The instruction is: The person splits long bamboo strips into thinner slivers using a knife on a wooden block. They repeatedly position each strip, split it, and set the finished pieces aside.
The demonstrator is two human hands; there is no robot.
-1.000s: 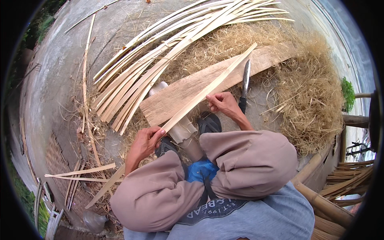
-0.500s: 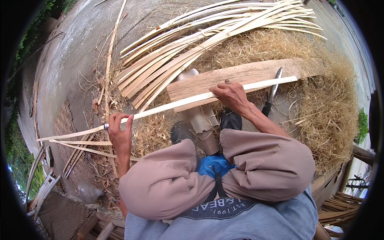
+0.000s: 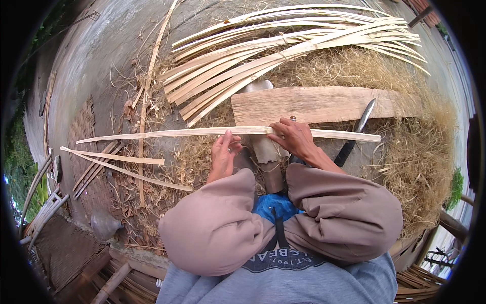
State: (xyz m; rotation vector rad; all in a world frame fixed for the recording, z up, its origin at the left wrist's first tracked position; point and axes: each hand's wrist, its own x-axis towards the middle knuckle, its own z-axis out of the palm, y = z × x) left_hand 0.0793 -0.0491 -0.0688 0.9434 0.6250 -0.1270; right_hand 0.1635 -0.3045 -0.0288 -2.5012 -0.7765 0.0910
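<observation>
A long, pale split-bamboo strip (image 3: 177,134) lies crosswise in front of my knees. My right hand (image 3: 295,138) grips it right of its middle, fingers closed round it, just below the wooden board (image 3: 314,104). My left hand (image 3: 224,153) is left of the right one, palm partly turned up, its fingertips closed lightly at the strip's lower edge. A knife (image 3: 365,117) with a black handle lies tilted across the board's near edge, its handle beside the strip's right part.
Many split strips (image 3: 243,66) lie fanned out beyond the board. Curly shavings (image 3: 415,167) heap up on the right. Two loose strips (image 3: 126,157) lie at left near a clear plastic bottle (image 3: 105,225). A grey pipe-like support (image 3: 268,149) stands between my knees.
My left hand has moved right along the strip, closer to my right hand. The strip has turned nearly level, its left end higher and its right end lower.
</observation>
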